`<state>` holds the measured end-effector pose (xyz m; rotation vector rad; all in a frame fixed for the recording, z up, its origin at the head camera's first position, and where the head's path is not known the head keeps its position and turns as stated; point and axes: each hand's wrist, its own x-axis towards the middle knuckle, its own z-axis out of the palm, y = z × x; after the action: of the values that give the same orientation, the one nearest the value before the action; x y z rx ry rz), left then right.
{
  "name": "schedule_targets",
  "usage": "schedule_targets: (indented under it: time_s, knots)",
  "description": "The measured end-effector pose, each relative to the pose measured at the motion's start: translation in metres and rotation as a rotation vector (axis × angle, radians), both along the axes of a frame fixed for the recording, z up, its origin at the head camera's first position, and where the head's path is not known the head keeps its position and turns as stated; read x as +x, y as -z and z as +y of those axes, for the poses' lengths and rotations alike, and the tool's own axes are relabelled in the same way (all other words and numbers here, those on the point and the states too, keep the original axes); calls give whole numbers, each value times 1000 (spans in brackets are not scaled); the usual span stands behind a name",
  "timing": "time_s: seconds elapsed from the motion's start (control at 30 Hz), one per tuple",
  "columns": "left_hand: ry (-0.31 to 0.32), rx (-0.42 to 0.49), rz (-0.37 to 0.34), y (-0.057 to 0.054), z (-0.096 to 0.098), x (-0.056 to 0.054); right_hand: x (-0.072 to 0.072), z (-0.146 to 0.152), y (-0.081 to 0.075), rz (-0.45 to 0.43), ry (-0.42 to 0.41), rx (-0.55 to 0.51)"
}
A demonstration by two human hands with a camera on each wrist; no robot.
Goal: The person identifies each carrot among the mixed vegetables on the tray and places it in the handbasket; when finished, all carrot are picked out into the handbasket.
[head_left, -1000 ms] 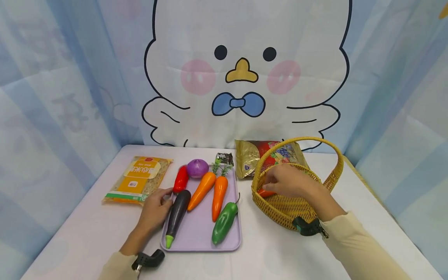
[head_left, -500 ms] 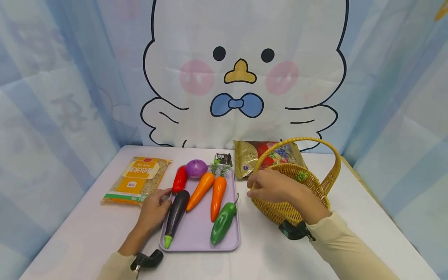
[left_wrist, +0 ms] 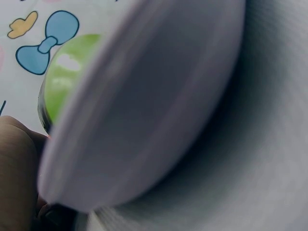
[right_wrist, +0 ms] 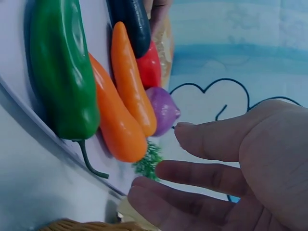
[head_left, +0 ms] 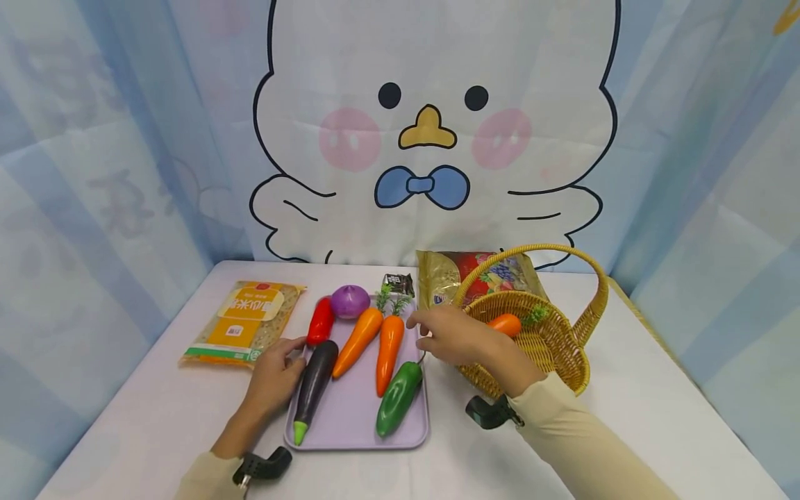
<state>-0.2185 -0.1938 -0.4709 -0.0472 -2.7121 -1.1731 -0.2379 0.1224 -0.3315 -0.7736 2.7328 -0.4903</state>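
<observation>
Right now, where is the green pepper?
In the head view, the green pepper lies on the near right part of the lavender tray, beside the tip of the right carrot there, across from the eggplant.

White table [head_left: 475, 458], lilac tray [head_left: 350, 423] on it
From tray: yellow bag [head_left: 246, 323] left, black packet [head_left: 398, 284] behind, gold bag [head_left: 459, 266] behind-right, wicker basket [head_left: 545, 348] right

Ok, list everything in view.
Table: 1, white, beneath
Tray: 1, lilac, table
Basket: 1, tan, right of tray
Carrots: 3, orange, two tray, one basket
Peppers: 2, red, green, tray
Eggplant: 1, black, tray
Onion: 1, purple, tray's far end
Bags: 2, yellow left, gold behind basket
Packet: 1, black, behind tray
Backdrop: 1, blue-white, back
Sleeves: 2, beige, foreground
Wrist cameras: 2, black, by sleeves
Left grip: 1, tray's left edge
Right grip: 1, tray's right edge
</observation>
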Motion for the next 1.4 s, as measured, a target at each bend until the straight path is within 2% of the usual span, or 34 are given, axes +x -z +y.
schedule_targets:
  time_s: [0.17, 0.43, 0.57, 0.73, 0.87, 1.1, 1.4]
  knots:
    - [7, -15, 2, -1, -1, 1, -5, -8, 12, 13, 25, 6]
    - [4, -19, 9, -2, 0, 1, -14, -21, 24, 99, 20, 5]
    - [5, -15, 13, -1, 0, 0, -18, -27, 31, 128, 47, -10]
    - [10, -9, 14, 0, -1, -1, -25, -33, 40, 113, 100, -34]
    - [8, -22, 18, 1, 0, -1, -29, -35, 48, 103, 111, -40]
    - [10, -26, 13, 0, -1, 0, -34, -38, 59, 148, 105, -10]
    - [3, -15, 1, -1, -1, -1, -39, -46, 66, 164, 163, 15]
